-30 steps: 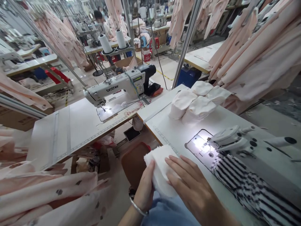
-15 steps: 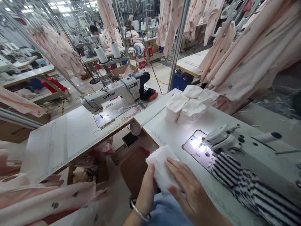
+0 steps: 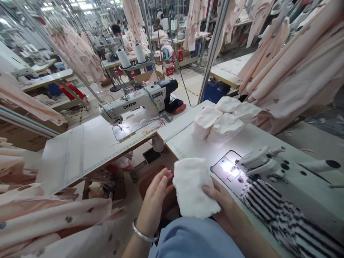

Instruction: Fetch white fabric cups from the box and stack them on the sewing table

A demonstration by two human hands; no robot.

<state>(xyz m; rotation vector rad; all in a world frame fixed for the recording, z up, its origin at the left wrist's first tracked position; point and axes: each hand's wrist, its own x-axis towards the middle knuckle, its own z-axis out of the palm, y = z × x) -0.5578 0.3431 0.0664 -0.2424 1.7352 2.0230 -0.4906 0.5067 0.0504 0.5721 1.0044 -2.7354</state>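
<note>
Clasping a squarish white cloth bundle [image 3: 194, 190] in the right grip [image 3: 225, 202] above the blue-clad lap [image 3: 196, 238], with left grip [image 3: 154, 191] open, empty — having four white cloth stacks [image 3: 225, 125] already on the white-topped counter [image 3: 185, 143], but not this.

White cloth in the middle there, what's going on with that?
A person holds the white cloth in the right grip, thumb on top. The left grip is open beside the cloth's edge; whether it touches is hard to tell. White fabric stacks stand on the table, near a lit sewing machine with striped fabric by it.
</note>
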